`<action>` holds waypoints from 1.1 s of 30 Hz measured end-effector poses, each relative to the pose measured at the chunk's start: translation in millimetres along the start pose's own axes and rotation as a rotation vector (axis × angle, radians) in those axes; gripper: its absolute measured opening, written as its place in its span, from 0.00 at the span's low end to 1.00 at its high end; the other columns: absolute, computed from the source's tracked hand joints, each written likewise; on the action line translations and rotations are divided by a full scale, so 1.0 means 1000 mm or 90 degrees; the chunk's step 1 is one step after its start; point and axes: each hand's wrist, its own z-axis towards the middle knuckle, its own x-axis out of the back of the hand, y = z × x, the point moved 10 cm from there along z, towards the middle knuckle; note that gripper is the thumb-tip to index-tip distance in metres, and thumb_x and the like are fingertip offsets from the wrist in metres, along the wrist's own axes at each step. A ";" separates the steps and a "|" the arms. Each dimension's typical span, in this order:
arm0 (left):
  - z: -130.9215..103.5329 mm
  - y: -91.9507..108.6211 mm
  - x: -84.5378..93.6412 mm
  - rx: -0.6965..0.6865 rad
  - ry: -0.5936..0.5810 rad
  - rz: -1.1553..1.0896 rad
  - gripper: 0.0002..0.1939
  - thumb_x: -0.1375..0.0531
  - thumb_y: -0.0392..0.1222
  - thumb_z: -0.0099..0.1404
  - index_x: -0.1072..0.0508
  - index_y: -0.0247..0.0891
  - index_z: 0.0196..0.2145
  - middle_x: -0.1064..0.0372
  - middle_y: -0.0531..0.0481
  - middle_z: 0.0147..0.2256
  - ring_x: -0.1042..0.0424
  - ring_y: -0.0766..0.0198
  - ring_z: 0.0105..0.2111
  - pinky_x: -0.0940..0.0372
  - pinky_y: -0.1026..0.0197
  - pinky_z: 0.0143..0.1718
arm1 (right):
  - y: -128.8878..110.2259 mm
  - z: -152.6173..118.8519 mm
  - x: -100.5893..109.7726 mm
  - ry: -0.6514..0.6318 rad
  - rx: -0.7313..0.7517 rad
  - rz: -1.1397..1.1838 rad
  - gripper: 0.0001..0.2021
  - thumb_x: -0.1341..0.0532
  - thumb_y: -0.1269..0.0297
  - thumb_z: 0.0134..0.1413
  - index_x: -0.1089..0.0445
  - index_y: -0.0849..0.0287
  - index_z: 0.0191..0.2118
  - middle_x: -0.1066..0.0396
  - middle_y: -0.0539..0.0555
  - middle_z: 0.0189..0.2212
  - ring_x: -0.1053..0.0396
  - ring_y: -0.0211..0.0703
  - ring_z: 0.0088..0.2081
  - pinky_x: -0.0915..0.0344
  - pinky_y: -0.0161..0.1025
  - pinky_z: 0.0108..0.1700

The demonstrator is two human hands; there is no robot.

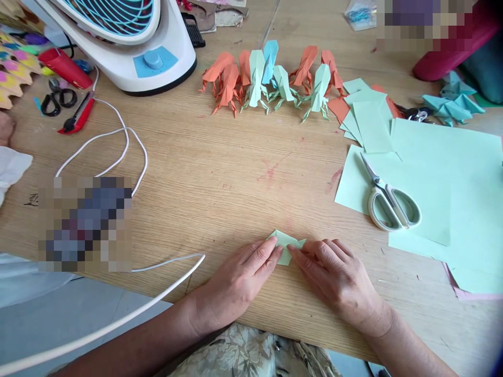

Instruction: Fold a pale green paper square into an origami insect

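Observation:
A small folded piece of light green paper (283, 254) lies on the wooden table near its front edge. My left hand (241, 275) has its fingers together, pressing the left part of the paper. From the right, my right hand (336, 275) pinches the paper's right corner between thumb and fingers. Behind them stand several folded paper figures, among them an orange one (228, 89), a pale green one (256, 81) and a blue one (270, 60).
White-handled scissors (394, 209) lie on green sheets (471, 209) at the right, with smaller cut pieces (373, 125) behind. A white fan (157, 63), a red cutter (80, 112), black scissors (58, 98) and a white cable (157, 297) are at the left.

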 end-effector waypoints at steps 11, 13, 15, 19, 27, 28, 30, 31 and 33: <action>0.003 0.011 -0.003 -0.053 -0.001 0.110 0.22 0.57 0.30 0.74 0.37 0.22 0.60 0.35 0.36 0.60 0.31 0.54 0.57 0.33 0.56 0.58 | -0.005 0.004 0.007 0.029 0.017 -0.029 0.10 0.44 0.78 0.64 0.28 0.66 0.47 0.30 0.56 0.32 0.37 0.41 0.29 0.39 0.42 0.31; 0.004 0.012 -0.004 -0.057 -0.007 0.117 0.22 0.56 0.30 0.73 0.36 0.22 0.60 0.33 0.37 0.59 0.31 0.54 0.55 0.33 0.56 0.58 | -0.006 0.004 0.008 0.030 0.017 -0.032 0.10 0.44 0.77 0.64 0.28 0.66 0.46 0.29 0.56 0.32 0.37 0.42 0.29 0.38 0.42 0.30; 0.004 0.011 -0.005 -0.053 -0.015 0.114 0.21 0.55 0.30 0.72 0.36 0.23 0.60 0.33 0.38 0.58 0.31 0.55 0.55 0.33 0.56 0.58 | -0.006 0.004 0.008 0.030 0.014 -0.030 0.10 0.44 0.78 0.64 0.27 0.64 0.45 0.28 0.57 0.34 0.36 0.43 0.30 0.37 0.42 0.31; 0.003 0.008 -0.007 -0.040 -0.015 0.098 0.23 0.55 0.29 0.71 0.38 0.25 0.61 0.34 0.39 0.59 0.32 0.57 0.56 0.35 0.58 0.59 | -0.006 0.002 0.006 0.021 0.021 -0.027 0.10 0.44 0.78 0.63 0.27 0.64 0.45 0.26 0.61 0.43 0.33 0.46 0.36 0.34 0.44 0.35; 0.004 0.008 -0.013 -0.031 -0.038 0.105 0.23 0.54 0.30 0.71 0.38 0.26 0.62 0.34 0.40 0.59 0.33 0.57 0.56 0.38 0.58 0.61 | -0.001 0.000 -0.001 0.001 0.004 -0.010 0.10 0.43 0.76 0.63 0.28 0.64 0.46 0.26 0.61 0.43 0.34 0.47 0.36 0.35 0.45 0.36; 0.003 0.008 -0.014 -0.033 -0.043 0.110 0.24 0.53 0.30 0.70 0.39 0.26 0.62 0.35 0.40 0.59 0.34 0.56 0.56 0.38 0.57 0.61 | 0.002 0.000 -0.002 0.001 -0.009 0.006 0.10 0.43 0.76 0.63 0.28 0.64 0.47 0.26 0.61 0.43 0.33 0.47 0.37 0.35 0.45 0.37; 0.003 0.008 -0.018 -0.037 -0.059 0.117 0.25 0.53 0.30 0.70 0.40 0.25 0.63 0.36 0.40 0.60 0.35 0.56 0.57 0.39 0.57 0.61 | 0.009 -0.002 -0.002 0.006 -0.041 0.044 0.12 0.42 0.76 0.62 0.29 0.63 0.50 0.27 0.61 0.42 0.33 0.47 0.38 0.35 0.46 0.38; 0.003 0.009 -0.020 -0.038 -0.066 0.119 0.25 0.52 0.30 0.70 0.42 0.25 0.64 0.37 0.40 0.60 0.36 0.56 0.58 0.39 0.57 0.61 | 0.012 -0.002 -0.002 0.009 -0.055 0.062 0.13 0.42 0.76 0.62 0.30 0.62 0.51 0.27 0.60 0.42 0.33 0.47 0.39 0.35 0.46 0.39; 0.003 0.009 -0.022 -0.033 -0.078 0.118 0.26 0.52 0.30 0.70 0.43 0.26 0.65 0.37 0.41 0.61 0.36 0.57 0.58 0.39 0.57 0.60 | 0.016 -0.004 -0.003 0.013 -0.070 0.087 0.15 0.42 0.77 0.62 0.31 0.61 0.52 0.27 0.60 0.42 0.32 0.48 0.39 0.34 0.46 0.39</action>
